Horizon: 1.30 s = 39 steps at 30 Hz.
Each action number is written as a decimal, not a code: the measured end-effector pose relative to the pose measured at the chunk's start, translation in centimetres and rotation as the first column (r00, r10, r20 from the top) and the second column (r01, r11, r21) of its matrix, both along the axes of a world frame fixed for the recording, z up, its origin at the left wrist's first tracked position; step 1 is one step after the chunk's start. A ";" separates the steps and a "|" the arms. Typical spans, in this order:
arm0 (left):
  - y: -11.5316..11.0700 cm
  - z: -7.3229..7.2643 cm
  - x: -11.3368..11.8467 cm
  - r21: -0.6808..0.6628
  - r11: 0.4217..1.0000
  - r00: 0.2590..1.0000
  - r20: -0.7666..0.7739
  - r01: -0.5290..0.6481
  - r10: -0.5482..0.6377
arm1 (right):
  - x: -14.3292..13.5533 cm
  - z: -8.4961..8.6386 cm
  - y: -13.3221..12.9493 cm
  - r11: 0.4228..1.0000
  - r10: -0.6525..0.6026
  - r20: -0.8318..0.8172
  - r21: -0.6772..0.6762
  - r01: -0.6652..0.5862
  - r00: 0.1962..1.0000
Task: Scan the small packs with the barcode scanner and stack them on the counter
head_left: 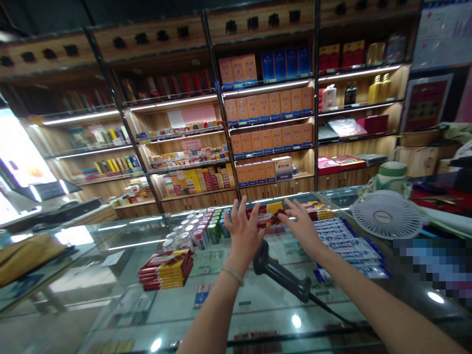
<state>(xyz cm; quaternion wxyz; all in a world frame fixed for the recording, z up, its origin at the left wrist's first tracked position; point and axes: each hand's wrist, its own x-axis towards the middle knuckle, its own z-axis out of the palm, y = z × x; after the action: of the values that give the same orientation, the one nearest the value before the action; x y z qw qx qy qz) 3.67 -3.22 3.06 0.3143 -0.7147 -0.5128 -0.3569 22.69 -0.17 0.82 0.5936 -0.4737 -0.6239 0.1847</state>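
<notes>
Pointing sideways between spread-fingered hands point(244, 236) point(304, 230), red-and-yellow packet point(268, 211), long axis running left to right

Scanner point(282, 278) on counter point(162, 312), packets point(273, 208) behind it, stacked bars point(165, 270) left, snack packs point(348, 246) right, shelves point(147, 117) beyond

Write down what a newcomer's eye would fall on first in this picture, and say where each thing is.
Probably the spread hands at the centre: the left hand and right hand, on either side of a red-and-yellow packet. Just below them, a black handheld scanner lies slantwise on the glass counter. Behind, rows of orange boxes stand on lit shelves.
</notes>
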 end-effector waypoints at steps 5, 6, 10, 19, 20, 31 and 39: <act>0.0 0.1 -0.2 0.002 1.000 1.000 0.015 0.001 -0.002 | -0.2 0.5 -0.6 1.000 0.028 0.014 -0.002 -0.028 1.000; 0.0 0.2 -0.3 0.005 1.000 1.000 0.024 -0.001 0.000 | -0.3 0.7 -0.9 0.999 0.045 0.020 0.004 -0.045 0.999; 0.4 0.2 -0.5 0.023 1.000 0.997 0.073 -0.011 0.009 | -0.5 1.7 -2.3 0.986 0.167 0.028 0.008 -0.167 0.986; 0.3 0.3 -0.4 -0.016 1.000 0.991 0.131 0.006 -0.003 | -0.7 2.5 -4.1 0.936 0.352 0.065 -0.016 -0.352 0.934; 0.2 0.3 -0.4 -0.023 1.000 0.990 0.139 0.011 -0.008 | -0.6 2.4 -3.9 0.934 0.358 0.060 -0.011 -0.358 0.932; -0.5 0.1 0.6 -0.087 0.970 0.970 0.119 0.225 -0.214 | 1.1 -0.1 0.1 0.957 0.244 0.071 -0.177 -0.228 0.967; -1.3 0.2 1.4 -0.170 0.939 0.953 0.107 0.299 -0.284 | 1.5 0.4 -1.0 0.876 0.414 -0.135 -0.211 -0.434 0.901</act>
<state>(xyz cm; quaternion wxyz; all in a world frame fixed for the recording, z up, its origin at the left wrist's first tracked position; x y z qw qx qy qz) 5.08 -4.47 3.29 0.1692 -0.7937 -0.4445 -0.3792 24.17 -1.15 1.18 0.5043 -0.3843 -0.6601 0.4029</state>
